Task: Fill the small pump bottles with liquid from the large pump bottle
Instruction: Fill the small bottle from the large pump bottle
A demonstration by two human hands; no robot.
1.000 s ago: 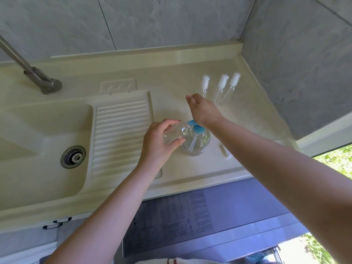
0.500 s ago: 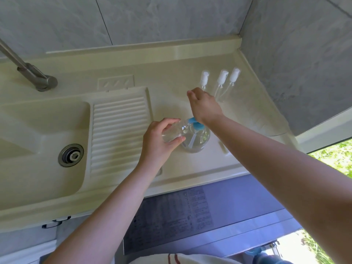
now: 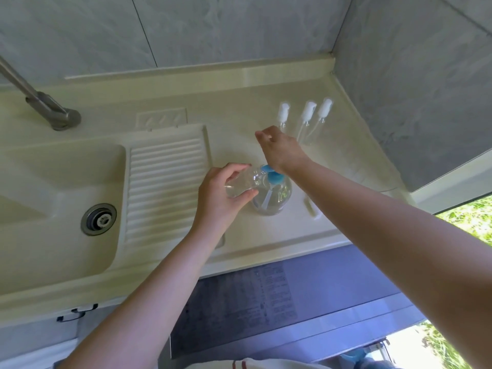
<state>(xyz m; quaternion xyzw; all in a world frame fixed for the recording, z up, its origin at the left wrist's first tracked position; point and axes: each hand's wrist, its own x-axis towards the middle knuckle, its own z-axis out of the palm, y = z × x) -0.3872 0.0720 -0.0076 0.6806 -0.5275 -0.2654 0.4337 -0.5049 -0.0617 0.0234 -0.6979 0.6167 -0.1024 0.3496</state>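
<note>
Refill in progress: small bottle gripped in the left hand, mouth at the blue spout of the large pump bottle near the bench's front edge. Right hand, fingers relaxed, presses the pump — short, steady strokes should stop overflow.

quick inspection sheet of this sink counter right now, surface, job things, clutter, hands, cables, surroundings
surface: cream counter with sink basin and ribbed drainboard.
job's things: large pump bottle upright, blue pump; one small bottle held tilted at its spout; three small pump bottles upright behind.
clutter: small white piece beside the large bottle.
grippers: left hand grips the small bottle; right hand over the pump.
cables: nothing seen.
surroundings: faucet, grey tiled walls.
</note>
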